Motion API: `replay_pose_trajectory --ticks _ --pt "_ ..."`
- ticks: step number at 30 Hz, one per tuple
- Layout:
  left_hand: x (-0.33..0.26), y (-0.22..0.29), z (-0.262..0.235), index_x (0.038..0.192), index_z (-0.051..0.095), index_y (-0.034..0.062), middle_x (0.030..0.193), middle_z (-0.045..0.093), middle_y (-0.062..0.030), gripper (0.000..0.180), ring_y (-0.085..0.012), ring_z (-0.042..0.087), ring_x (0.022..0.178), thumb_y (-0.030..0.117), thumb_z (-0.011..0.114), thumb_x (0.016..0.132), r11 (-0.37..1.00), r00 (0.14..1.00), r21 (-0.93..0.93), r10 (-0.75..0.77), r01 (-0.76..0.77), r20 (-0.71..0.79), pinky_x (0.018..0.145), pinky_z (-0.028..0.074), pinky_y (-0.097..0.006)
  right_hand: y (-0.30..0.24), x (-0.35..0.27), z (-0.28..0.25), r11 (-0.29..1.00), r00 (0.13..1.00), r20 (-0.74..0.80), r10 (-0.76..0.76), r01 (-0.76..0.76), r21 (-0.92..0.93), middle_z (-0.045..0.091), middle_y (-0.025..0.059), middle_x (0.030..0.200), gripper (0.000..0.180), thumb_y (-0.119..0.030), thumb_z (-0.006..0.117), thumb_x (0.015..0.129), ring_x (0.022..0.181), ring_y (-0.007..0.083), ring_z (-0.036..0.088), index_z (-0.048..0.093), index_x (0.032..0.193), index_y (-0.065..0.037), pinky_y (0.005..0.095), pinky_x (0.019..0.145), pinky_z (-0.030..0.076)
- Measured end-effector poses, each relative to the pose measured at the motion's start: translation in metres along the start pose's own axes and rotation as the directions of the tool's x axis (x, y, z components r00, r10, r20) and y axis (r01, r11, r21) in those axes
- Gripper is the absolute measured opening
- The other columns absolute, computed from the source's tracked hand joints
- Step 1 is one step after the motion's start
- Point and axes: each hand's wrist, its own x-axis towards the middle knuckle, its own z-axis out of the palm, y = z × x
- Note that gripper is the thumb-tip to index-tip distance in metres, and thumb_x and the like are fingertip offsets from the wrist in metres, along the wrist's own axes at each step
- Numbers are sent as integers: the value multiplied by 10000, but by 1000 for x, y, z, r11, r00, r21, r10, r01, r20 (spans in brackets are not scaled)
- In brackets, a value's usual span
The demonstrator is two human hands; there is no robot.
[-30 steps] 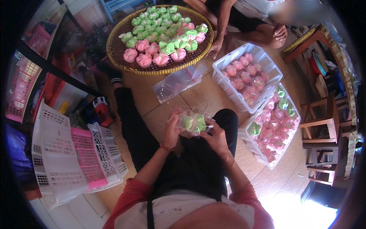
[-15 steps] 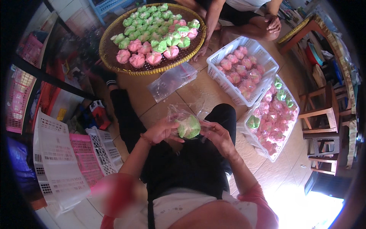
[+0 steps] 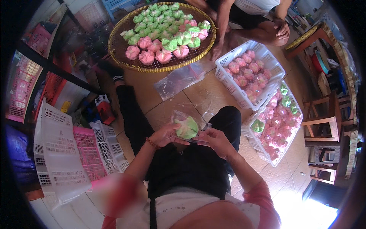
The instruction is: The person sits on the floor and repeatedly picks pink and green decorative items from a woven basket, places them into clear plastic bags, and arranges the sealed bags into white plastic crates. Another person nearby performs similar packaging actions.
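A green and pale steamed cupcake sits inside a clear plastic bag above my lap. My left hand grips the bagged cupcake from its left side, thumb on the plastic over it. On the other side, my right hand pinches the bag's gathered edge between thumb and fingers. The fingertips below the cupcake are partly hidden by it.
A round woven tray bears green and pink cupcakes. Flat plastic bags lie on the tiled floor. Two white crates hold wrapped cupcakes. Another person's hand is beyond; empty baskets stand left.
The plastic now lies closer around the cupcake, its loose top less spread. My right hand has come lower and closer to the cupcake. The whole view has shifted slightly.
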Motion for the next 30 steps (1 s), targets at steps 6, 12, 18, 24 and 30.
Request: replay_pose_trajectory --ticks 6,12,18,24,30 --pt "-1 -4 -2 1448 266 27 1445 372 -221 731 -407 430 1284 436 541 909 995 999 -94 26 -22 35 989 366 -685 -9 -4 12 998 1000 -1 -28 28 55 641 77 1063 272 -207 631 927 987 134 608 605 1077 18 266 907 464" --pt "2 7 3 1478 211 55 1483 291 -261 880 -444 345 1338 540 580 843 963 961 -255 151 -90 231 1007 322 -695 -27 0 28 991 986 115 -124 117 70 635 87 1113 297 -178 611 937 1018 137 598 593 1153 25 268 919 444" --pt "6 16 16 1483 187 59 1499 260 -252 866 -438 276 1376 516 575 858 909 911 -258 375 -326 172 1061 237 -696 -46 13 22 885 886 -76 -457 444 -141 632 68 1018 254 -220 580 954 939 137 588 595 1069 5 284 877 449" --pt "22 1 23 1463 239 50 1502 286 -197 783 -379 284 1386 476 552 886 813 840 -284 541 -509 43 1126 192 -617 -29 29 24 925 906 -187 -381 376 -63 637 59 939 255 -246 583 954 833 136 597 594 1031 -4 277 791 468" --pt "22 -6 19 1461 251 14 1472 360 -154 748 -323 352 1358 413 552 905 765 793 -308 607 -565 54 1138 253 -479 -23 63 44 882 892 -101 -441 452 136 656 55 893 128 -146 618 929 804 126 619 622 983 -30 275 727 495"
